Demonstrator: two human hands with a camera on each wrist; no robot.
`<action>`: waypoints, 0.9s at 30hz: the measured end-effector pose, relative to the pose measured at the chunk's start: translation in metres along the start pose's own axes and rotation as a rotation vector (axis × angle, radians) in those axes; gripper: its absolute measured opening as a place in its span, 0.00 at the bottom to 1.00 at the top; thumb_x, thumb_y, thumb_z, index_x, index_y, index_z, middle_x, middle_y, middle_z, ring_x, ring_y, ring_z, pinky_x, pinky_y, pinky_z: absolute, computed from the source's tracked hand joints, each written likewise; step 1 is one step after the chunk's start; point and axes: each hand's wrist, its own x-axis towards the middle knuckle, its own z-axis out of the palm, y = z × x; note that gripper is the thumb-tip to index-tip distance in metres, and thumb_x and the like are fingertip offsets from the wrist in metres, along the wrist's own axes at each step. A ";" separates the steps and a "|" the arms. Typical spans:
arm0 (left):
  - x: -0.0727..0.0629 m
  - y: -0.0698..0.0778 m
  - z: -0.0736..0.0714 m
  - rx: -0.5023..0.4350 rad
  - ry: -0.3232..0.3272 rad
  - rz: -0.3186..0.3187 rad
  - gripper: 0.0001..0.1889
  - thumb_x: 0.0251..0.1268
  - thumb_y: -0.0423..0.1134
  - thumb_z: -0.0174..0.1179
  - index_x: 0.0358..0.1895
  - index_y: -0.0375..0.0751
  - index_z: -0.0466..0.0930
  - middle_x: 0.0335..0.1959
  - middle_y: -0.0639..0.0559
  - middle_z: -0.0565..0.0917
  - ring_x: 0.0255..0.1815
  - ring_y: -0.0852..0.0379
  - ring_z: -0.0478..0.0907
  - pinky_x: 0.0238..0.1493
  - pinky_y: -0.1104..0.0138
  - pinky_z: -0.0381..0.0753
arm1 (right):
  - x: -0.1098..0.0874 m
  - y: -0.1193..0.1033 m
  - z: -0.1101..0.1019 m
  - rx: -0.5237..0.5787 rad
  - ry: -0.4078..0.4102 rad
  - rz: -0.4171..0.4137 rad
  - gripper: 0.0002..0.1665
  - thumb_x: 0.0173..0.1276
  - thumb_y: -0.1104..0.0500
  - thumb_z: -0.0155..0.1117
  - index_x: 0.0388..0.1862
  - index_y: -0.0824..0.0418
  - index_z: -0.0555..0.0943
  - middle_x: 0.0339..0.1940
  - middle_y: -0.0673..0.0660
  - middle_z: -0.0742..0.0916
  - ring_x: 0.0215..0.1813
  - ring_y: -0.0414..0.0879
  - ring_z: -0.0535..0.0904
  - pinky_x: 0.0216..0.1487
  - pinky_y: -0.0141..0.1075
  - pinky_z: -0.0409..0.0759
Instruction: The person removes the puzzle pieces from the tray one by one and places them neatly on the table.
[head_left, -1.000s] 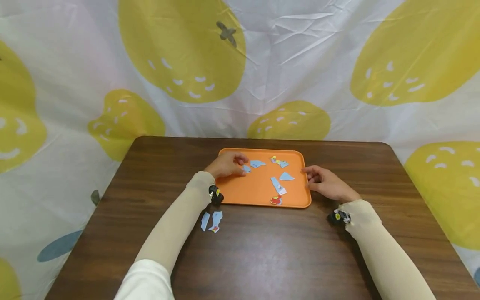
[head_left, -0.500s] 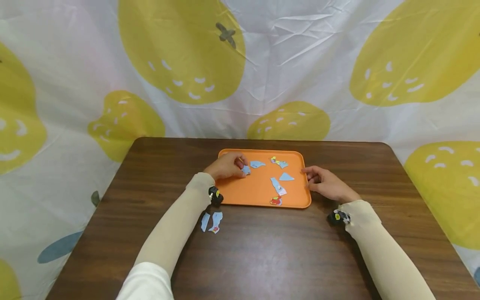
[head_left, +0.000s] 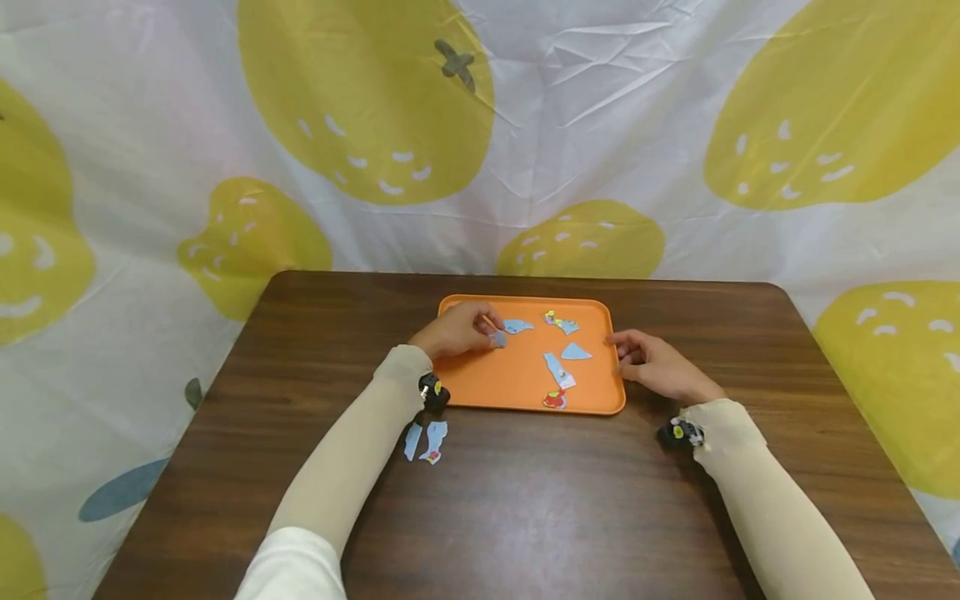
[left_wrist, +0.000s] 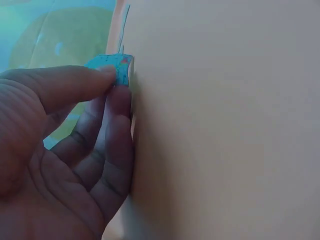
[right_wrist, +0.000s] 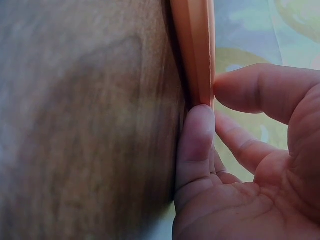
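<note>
Inside the orange tray [head_left: 517, 392], near its left end, my left hand [head_left: 459, 328] pinches a small light-blue puzzle piece [left_wrist: 123, 70] between thumb and fingertips. The piece has printed marks and stands tilted, partly covered by the thumb. Just beyond it lies another blue piece [head_left: 517, 326]. My right hand [head_left: 660, 365] rests against the tray's right rim; in the right wrist view its thumb [right_wrist: 199, 132] touches the outer wall and the forefinger meets the edge. Nearest to it inside the tray is a blue triangular piece [head_left: 576, 352].
Also on the tray are a yellow-and-blue piece [head_left: 561, 322], a long blue piece [head_left: 558, 371] and a red piece [head_left: 555, 400]. Two blue pieces [head_left: 433, 442] lie on the brown wooden table [head_left: 525, 500] in front of the tray. A fruit-print cloth [head_left: 420, 242] hangs behind.
My left hand has picked at the small blue piece near the tray's left end, tilted it up and shifted slightly right with it. The right hand has stayed at the rim.
</note>
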 end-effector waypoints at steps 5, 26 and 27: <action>-0.001 0.002 0.000 -0.041 -0.014 -0.018 0.13 0.67 0.36 0.74 0.52 0.45 0.84 0.48 0.49 0.88 0.45 0.54 0.84 0.44 0.67 0.84 | 0.001 0.004 -0.001 0.000 -0.001 0.013 0.32 0.73 0.67 0.65 0.75 0.66 0.71 0.53 0.65 0.80 0.48 0.48 0.78 0.45 0.29 0.83; -0.010 0.010 -0.003 -0.374 -0.062 -0.067 0.16 0.70 0.28 0.68 0.58 0.34 0.81 0.43 0.42 0.85 0.35 0.51 0.88 0.38 0.64 0.90 | -0.001 0.000 0.000 -0.030 0.011 0.004 0.32 0.73 0.66 0.65 0.75 0.66 0.72 0.53 0.64 0.80 0.48 0.48 0.78 0.46 0.29 0.82; -0.011 0.010 -0.004 -0.369 -0.058 -0.061 0.16 0.69 0.28 0.69 0.58 0.34 0.82 0.43 0.42 0.85 0.36 0.52 0.88 0.39 0.64 0.90 | -0.001 0.000 -0.001 -0.027 0.011 0.005 0.32 0.73 0.66 0.65 0.75 0.66 0.72 0.53 0.64 0.80 0.48 0.48 0.78 0.46 0.29 0.82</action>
